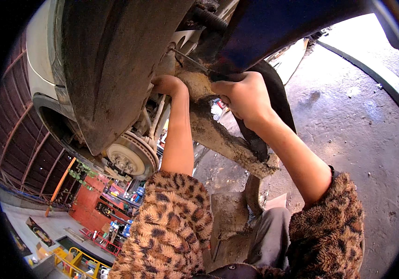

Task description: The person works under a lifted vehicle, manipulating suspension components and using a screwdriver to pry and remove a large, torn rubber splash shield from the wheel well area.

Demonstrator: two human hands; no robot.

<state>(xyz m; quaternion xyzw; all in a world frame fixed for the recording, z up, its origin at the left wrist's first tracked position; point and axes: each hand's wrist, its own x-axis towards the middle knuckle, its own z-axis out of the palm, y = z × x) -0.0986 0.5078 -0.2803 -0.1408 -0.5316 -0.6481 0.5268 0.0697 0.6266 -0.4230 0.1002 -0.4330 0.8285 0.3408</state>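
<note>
My right hand is closed around the dark rear end of a slim metal-shafted tool. The tool slants up and left, its far end against the parts under the car body; I cannot tell its exact kind. Left of it, my left hand is bent inward behind the edge of a dark brown wheel arch panel, and its fingers are hidden. A dirty, rust-stained metal arm runs just below both hands. Thin rods lead down from my left hand toward a brake disc.
A dark blue panel hangs close above my right hand. The stained concrete floor spreads out on the right, with a long metal rail beyond. At lower left stand a red cabinet, a yellow frame cart and several workshop goods.
</note>
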